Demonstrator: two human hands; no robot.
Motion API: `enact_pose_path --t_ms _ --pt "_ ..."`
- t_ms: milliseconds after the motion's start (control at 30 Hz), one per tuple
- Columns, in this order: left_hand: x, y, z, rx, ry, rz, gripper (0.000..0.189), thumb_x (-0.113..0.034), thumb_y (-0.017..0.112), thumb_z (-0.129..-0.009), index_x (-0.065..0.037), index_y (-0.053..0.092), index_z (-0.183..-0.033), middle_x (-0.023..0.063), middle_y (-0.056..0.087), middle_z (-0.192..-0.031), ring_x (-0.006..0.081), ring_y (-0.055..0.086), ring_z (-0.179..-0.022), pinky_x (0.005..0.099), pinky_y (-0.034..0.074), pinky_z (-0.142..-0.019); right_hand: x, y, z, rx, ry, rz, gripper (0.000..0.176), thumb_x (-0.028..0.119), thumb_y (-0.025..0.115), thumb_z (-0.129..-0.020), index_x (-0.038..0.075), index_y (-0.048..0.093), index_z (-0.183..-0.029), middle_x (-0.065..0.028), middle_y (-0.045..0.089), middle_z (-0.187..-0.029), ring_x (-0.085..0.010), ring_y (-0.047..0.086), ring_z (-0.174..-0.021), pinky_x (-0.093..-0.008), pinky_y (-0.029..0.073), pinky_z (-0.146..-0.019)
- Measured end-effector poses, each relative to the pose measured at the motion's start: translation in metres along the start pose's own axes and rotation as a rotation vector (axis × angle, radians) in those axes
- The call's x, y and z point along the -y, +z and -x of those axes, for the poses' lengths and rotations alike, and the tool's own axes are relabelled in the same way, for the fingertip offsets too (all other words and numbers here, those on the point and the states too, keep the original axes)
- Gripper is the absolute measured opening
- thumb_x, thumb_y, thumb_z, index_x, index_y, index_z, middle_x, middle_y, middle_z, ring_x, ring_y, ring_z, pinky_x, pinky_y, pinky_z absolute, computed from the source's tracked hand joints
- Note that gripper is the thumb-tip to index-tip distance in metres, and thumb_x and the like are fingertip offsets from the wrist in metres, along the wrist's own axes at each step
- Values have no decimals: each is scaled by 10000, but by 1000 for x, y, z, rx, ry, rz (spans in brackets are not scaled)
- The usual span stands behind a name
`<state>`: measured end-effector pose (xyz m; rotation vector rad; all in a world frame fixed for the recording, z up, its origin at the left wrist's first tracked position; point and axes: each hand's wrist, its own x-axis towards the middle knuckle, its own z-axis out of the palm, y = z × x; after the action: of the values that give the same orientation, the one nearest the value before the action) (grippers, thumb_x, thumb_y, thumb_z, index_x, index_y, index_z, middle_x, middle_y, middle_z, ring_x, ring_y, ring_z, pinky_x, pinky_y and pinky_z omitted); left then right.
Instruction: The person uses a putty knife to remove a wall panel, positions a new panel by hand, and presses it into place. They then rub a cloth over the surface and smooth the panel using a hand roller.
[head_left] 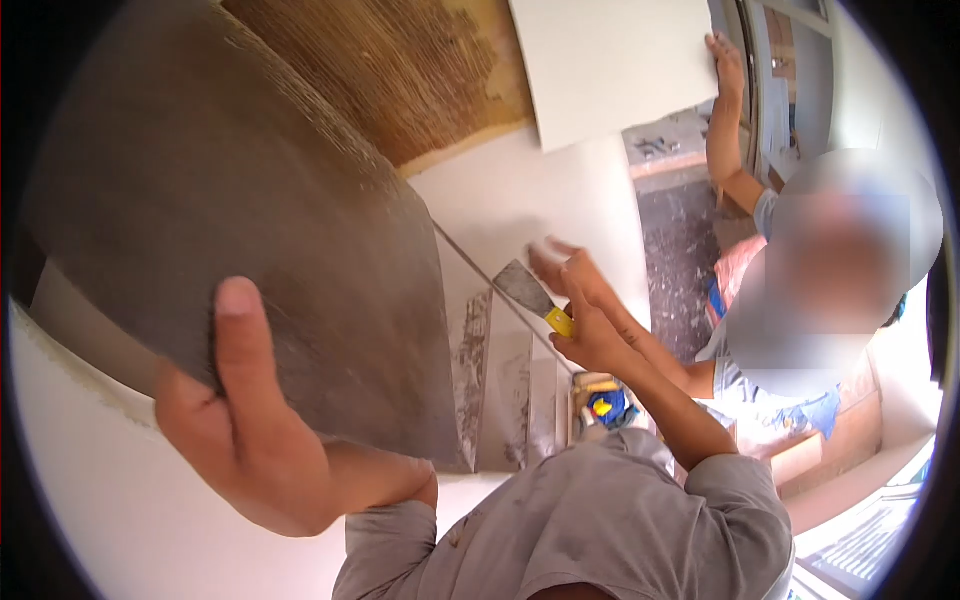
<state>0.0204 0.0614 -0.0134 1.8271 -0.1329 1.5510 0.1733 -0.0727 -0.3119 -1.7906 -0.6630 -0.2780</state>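
A large, thin dark brown sheet (300, 200) fills the left side of the head view, tilted. My left hand (265, 440) grips its lower edge, thumb flat on the near face and the fingers hidden behind. In my right hand (597, 338) is a putty knife (535, 295) with a yellow handle and a wide grey blade. The blade points up and left, apart from the sheet's right edge. Just behind the knife, a co-worker's blurred hand (560, 260) reaches in from the right. Above the sheet is a wooden surface (400, 70) with ridged brown streaks.
A co-worker (790, 360) stands close on the right, one hand (728, 68) on a white panel (620, 60). Below the sheet are stair-like ledges (505, 400) with dark smears. A box (578, 405) of blue and yellow items sits low. Farther back is a speckled dark floor (680, 265).
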Motion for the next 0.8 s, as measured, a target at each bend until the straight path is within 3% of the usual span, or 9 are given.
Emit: enact_pose_path --t_ms 33,133,233,333,433,533,633,733,800 --pt "-1 0 0 -17 -1 -26 327 -336 782 -836 -41 667 -753 17 623 -740 123 555 -693 267 449 -650 1 8 7 77 116 -37 717 -17 649 -828 12 320 -1464 -201 653 -989 -324 673 -909 -353 531 -812" --pt "-4 1 -2 -67 -1 -79 315 -337 796 -807 -44 686 -777 33 650 -783 139 595 -715 275 488 -670 -8 36 20 165 124 -72 659 130 697 -830 -1 406 -1406 -244 661 -906 -405 672 -897 -401 530 -798" --pt "-7 1 -5 -101 -6 -128 311 -338 810 -779 -46 706 -800 48 677 -827 156 635 -736 283 526 -690 -32 67 23 150 21 25 536 204 698 -850 -13 515 -1305 -237 668 -895 -375 690 -812 -439 546 -734" --pt "-10 2 -8 -136 -1 -163 315 -340 824 -751 -49 725 -824 64 704 -871 172 676 -757 292 565 -710 -37 70 14 402 602 -143 538 221 696 -866 -15 505 -1311 -235 679 -918 -295 711 -729 -413 564 -678" --pt "-13 6 -10 -167 11 -214 328 -341 838 -723 -52 745 -848 79 731 -915 188 716 -778 300 604 -729 -75 117 22 321 688 -329 555 199 676 -905 -9 470 -1377 -189 680 -892 -153 699 -692 -335 562 -616" --pt "-15 8 -11 -207 22 -255 349 -344 844 -712 -52 747 -876 81 736 -940 193 721 -817 303 606 -751 -114 182 27 196 721 -611 560 169 666 -905 6 445 -1394 -165 671 -878 -172 694 -719 -330 555 -630" --pt "-16 6 -7 -242 9 -286 371 -349 845 -709 -52 741 -906 76 730 -955 192 708 -864 302 591 -773 -128 230 22 97 552 -310 570 172 668 -896 21 433 -1393 -169 679 -899 -275 702 -803 -385 560 -697" --pt "-16 8 2 -282 -12 -304 396 -354 847 -707 -51 735 -936 71 724 -970 190 695 -912 302 576 -796 -115 263 9 -129 540 -81 530 178 664 -890 41 461 -1359 -184 668 -993 -383 657 -981 -450 537 -822" --pt "-17 6 8 -304 -39 -314 413 -357 847 -705 -51 731 -957 68 720 -981 190 686 -943 302 566 -811 -113 275 -8 -132 579 -102 502 190 662 -884 48 484 -1331 -209 606 -1156 -430 590 -1092 -490 497 -916"
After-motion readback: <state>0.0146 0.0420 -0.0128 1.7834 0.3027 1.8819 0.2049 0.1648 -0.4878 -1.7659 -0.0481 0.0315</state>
